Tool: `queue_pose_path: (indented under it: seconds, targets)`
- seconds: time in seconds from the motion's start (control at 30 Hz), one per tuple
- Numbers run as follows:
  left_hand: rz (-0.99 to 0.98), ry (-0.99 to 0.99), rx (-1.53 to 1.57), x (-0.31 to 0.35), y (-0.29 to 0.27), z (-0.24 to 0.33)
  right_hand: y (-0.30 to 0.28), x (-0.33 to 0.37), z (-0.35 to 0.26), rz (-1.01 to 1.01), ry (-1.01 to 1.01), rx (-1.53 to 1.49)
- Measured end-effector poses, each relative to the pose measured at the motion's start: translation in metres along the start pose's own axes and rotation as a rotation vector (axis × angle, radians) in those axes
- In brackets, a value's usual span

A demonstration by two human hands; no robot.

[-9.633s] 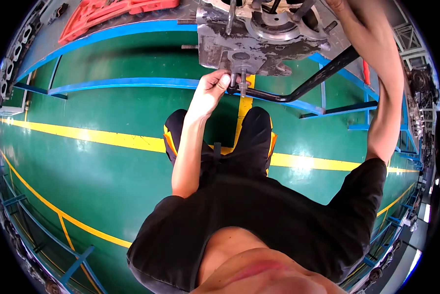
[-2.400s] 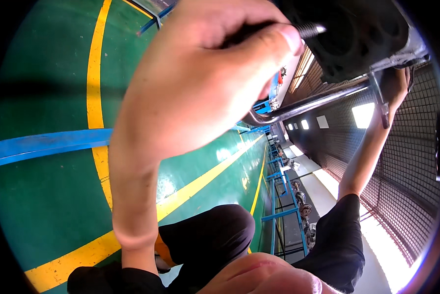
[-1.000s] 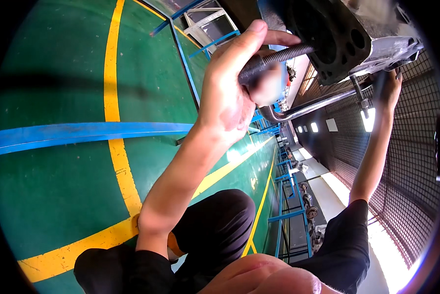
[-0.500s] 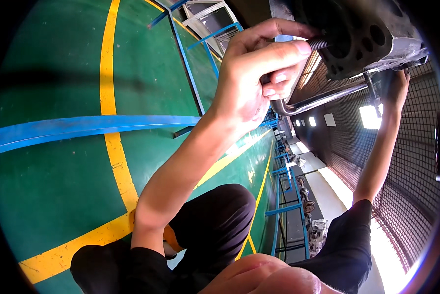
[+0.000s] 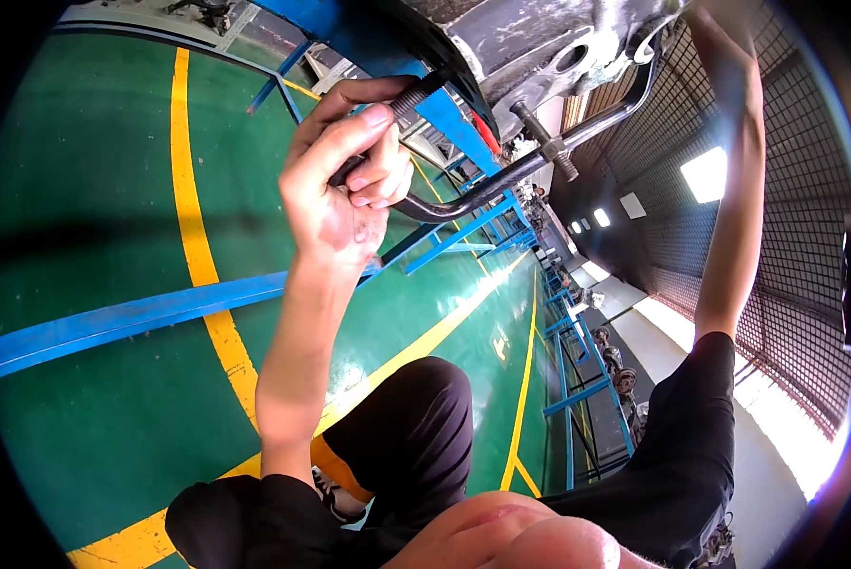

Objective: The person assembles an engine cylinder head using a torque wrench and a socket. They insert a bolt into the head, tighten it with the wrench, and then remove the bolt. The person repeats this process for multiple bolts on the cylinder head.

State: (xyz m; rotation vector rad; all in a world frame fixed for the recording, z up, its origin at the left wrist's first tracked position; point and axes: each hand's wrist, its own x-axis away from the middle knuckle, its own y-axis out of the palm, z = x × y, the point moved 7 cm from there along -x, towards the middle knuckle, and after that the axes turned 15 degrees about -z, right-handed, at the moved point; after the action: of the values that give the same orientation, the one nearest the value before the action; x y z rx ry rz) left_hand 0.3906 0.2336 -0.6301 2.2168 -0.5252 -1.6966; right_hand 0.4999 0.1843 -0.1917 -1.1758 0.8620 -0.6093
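Observation:
In the upper middle, my left hand [image 5: 340, 171] pinches a dark threaded bolt [image 5: 414, 99] between thumb and forefinger, with the other fingers curled in. The bolt's far end points up at the dark edge of a grey metal casting [image 5: 530, 43]; whether it touches is unclear. Just right of that hand, a bent metal bar [image 5: 482, 197] runs up under the casting, its near end hidden behind my hand. A threaded stud with a nut [image 5: 555, 149] stands beside the bar. My right hand [image 5: 724, 38] is raised beside the casting's right end, blurred and with its fingers largely hidden.
Blue steel frame beams [image 5: 141, 318] cross the left side and the middle. Yellow lines [image 5: 193, 218] mark the green floor [image 5: 93, 171]. Along the right is a wire mesh wall [image 5: 795, 218]. Further back, a blue rack [image 5: 577, 398] stands near several metal parts [image 5: 625, 379].
The view has shifted, showing the casting's side instead of its holed face. My left hand, the bolt still in it, appears further left and lower. My right hand appears higher.

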Motion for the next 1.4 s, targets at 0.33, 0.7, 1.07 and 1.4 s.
queue_pose_path:
  seconds: [0.33, 0.7, 1.07, 1.4]
  targets:
    - [0.061, -0.008, -0.028, 0.000, 0.000, 0.003, -0.004, -0.029, -0.015, -0.178, -0.006, 0.004]
    - [0.015, -0.018, 0.051, 0.001, -0.002, 0.000, 0.068, -0.010, -0.075, -0.312, -0.311, -0.196]
    - [0.003, 0.038, 0.088, -0.002, -0.002, 0.004, 0.045, -0.009, -0.044, -0.180, -0.039, -0.368]
    - [0.035, 0.030, 0.036, -0.001, -0.004, 0.011, 0.045, -0.017, -0.046, -0.004, 0.013, -0.205]
